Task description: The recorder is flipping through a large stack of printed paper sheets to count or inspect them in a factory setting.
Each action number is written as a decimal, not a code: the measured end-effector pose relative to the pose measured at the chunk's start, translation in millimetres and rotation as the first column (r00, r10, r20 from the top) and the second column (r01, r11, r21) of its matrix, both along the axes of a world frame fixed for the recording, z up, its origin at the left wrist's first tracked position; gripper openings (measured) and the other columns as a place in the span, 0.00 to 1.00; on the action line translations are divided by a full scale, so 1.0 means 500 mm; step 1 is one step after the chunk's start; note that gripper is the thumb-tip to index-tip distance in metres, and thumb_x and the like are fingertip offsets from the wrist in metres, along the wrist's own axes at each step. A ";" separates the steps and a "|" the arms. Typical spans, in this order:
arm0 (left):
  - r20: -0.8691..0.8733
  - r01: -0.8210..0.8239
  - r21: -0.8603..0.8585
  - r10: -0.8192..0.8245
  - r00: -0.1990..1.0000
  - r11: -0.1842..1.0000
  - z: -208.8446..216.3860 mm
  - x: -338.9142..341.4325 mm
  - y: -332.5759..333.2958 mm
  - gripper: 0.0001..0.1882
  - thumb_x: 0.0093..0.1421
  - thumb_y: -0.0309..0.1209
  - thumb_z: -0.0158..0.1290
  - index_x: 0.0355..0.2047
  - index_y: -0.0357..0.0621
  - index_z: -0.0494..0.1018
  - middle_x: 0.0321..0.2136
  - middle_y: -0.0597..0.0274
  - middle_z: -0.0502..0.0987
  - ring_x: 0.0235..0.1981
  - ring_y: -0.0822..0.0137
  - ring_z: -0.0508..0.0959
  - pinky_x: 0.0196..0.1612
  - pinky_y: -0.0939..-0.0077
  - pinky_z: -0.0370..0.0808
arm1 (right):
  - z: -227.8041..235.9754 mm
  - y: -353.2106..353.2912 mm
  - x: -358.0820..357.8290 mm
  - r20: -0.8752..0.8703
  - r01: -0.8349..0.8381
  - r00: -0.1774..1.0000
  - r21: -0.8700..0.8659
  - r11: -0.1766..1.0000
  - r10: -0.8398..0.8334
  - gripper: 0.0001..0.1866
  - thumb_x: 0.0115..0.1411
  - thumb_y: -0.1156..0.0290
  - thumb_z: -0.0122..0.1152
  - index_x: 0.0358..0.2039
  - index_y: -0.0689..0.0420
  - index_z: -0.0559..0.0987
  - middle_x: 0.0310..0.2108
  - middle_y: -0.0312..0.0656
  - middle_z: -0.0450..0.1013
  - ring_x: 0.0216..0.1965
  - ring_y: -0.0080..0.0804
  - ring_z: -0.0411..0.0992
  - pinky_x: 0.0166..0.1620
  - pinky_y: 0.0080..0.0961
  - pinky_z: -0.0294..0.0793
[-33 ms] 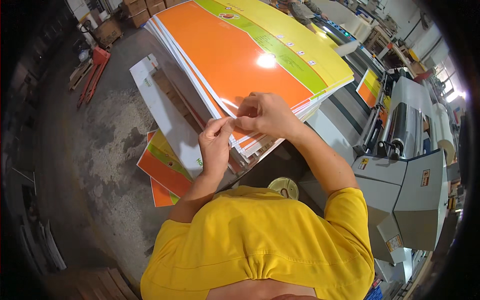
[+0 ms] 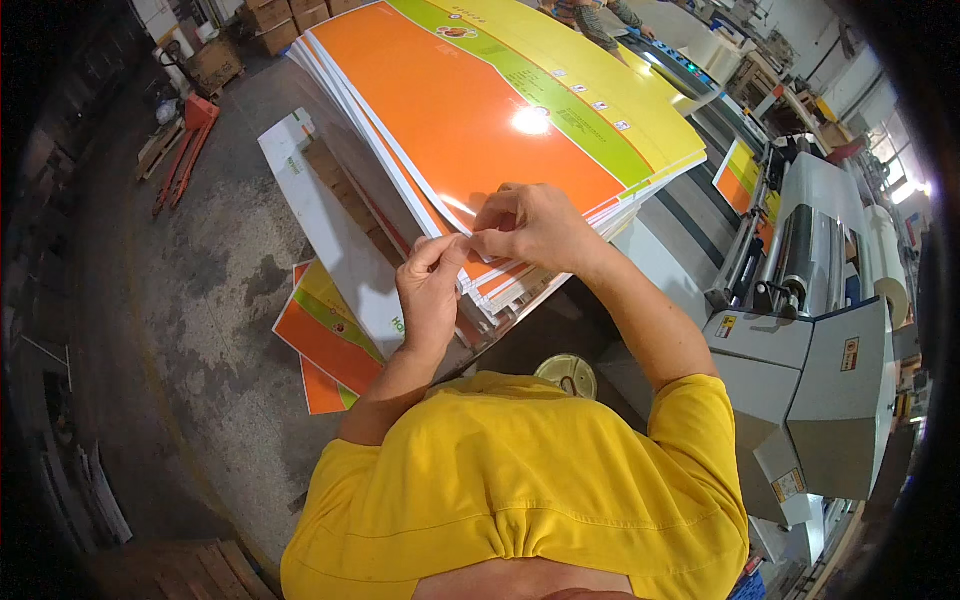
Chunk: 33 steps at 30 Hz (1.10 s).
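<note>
Almost nothing had changed: the left hand point(image 2: 428, 292) and the right hand point(image 2: 540, 230) stayed together over the near corner of the stack of printed sheets point(image 2: 430, 115), fingertips drawn in close. The fingers hid whatever lay between them, so whether either grip held a sheet edge or was pinched on nothing could not be told. The stack lay before the person, its top sheet orange, green and yellow; the handwork there had not visibly moved on. A co-worker's sleeve point(image 2: 596, 26) showed at the far side.
</note>
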<state>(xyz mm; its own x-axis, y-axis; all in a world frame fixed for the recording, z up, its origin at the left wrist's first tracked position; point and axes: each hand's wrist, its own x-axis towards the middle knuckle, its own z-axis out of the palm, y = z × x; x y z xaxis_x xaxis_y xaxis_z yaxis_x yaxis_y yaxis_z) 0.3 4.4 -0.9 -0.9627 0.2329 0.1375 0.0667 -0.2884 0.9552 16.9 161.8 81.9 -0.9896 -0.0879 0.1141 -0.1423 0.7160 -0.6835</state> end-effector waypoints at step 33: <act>0.061 0.057 0.045 -0.060 0.996 0.997 -0.002 -0.008 -0.012 0.03 0.56 0.24 0.53 0.26 0.37 0.72 0.25 0.73 0.66 0.20 0.84 0.65 0.18 0.89 0.62 | -0.173 0.076 0.114 -0.590 0.400 0.806 0.485 0.777 -0.046 0.41 0.57 0.36 0.38 0.58 0.57 0.63 0.58 0.46 0.61 0.61 0.39 0.57 0.63 0.48 0.39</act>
<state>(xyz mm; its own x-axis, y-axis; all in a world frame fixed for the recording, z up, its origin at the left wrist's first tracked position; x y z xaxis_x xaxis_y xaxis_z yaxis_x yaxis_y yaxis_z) -3.8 -1.6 -1.7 -0.9546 0.2843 0.0889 -0.0107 -0.3310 0.9436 74.0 199.9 -4.5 -0.7829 -0.0942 0.6150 -0.1266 0.9919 -0.0093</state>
